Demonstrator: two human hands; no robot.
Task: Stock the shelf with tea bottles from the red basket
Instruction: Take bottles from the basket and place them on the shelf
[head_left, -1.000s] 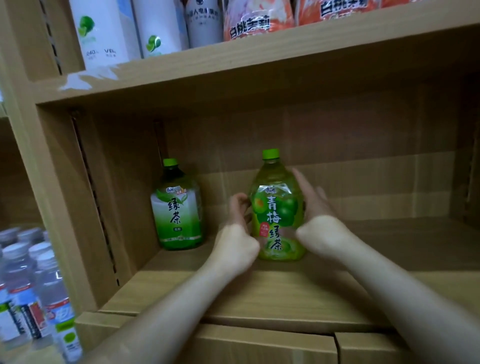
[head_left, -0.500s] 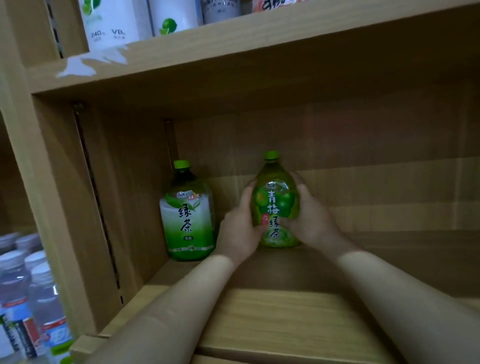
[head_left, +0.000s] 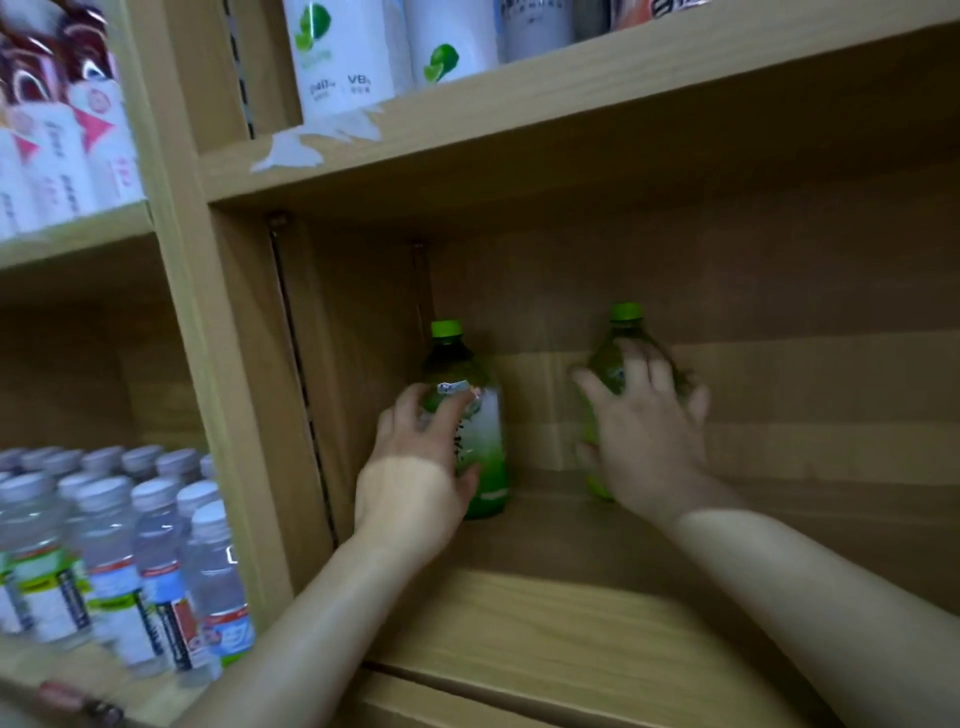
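Observation:
Two green-capped tea bottles stand upright at the back of the wooden shelf (head_left: 545, 613). The left tea bottle (head_left: 488, 441), with a white and green label, is near the shelf's left wall; my left hand (head_left: 415, 467) is wrapped around its front. About a hand's width to the right stands the right tea bottle (head_left: 605, 364), a clear green one. My right hand (head_left: 644, 436) covers most of it, with thumb and fingers spread around its body. The red basket is out of view.
Several water bottles (head_left: 119, 545) fill the lower left compartment beyond the upright divider (head_left: 249, 415). White drink bottles (head_left: 343, 52) stand on the shelf above, pink packs (head_left: 62, 130) at top left. The shelf board to the right of the tea bottles is bare.
My left hand has left the right tea bottle and taken hold of the left one. My right hand stays on the right bottle, now pushed to the back. The view has swung left.

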